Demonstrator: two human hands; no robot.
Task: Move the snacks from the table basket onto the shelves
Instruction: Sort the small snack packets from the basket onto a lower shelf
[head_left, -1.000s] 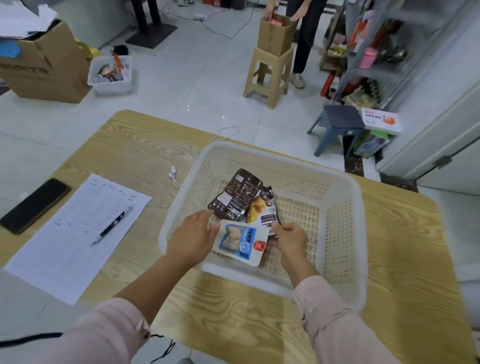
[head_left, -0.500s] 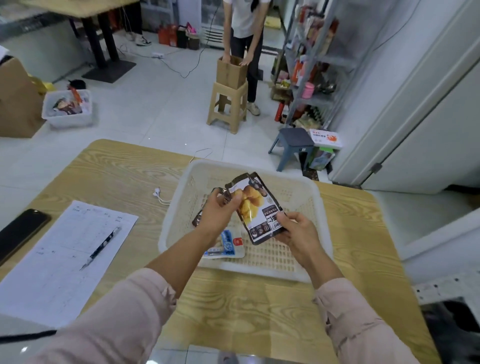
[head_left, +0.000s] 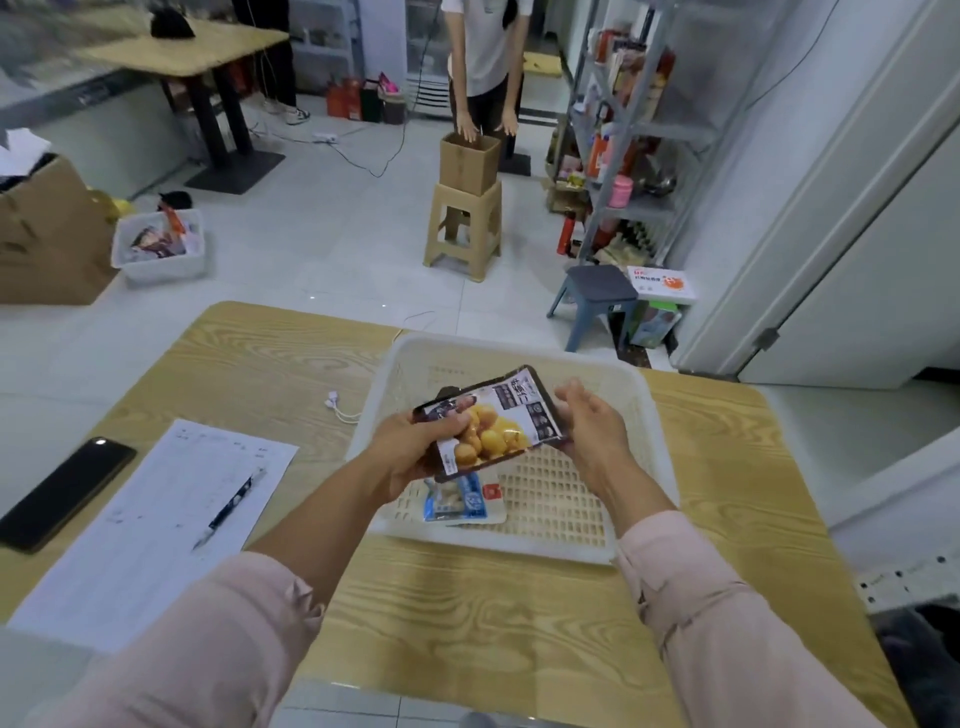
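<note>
Above the white basket (head_left: 519, 345), raised between two hands: dark snack packet (head_left: 498, 421), tilted.
Gripped at its left end by the left hand (head_left: 410, 449), fingers mostly hidden behind. Met at its right edge by the right hand (head_left: 589, 428), fingers loosely curled, thumb out of sight: clasp or mere touch, cannot tell. Behind the left grip, a second dark packet (head_left: 448, 393), mostly covered. Below the grip, on the basket floor, a blue-and-white packet (head_left: 462, 501), top edge hidden.
</note>
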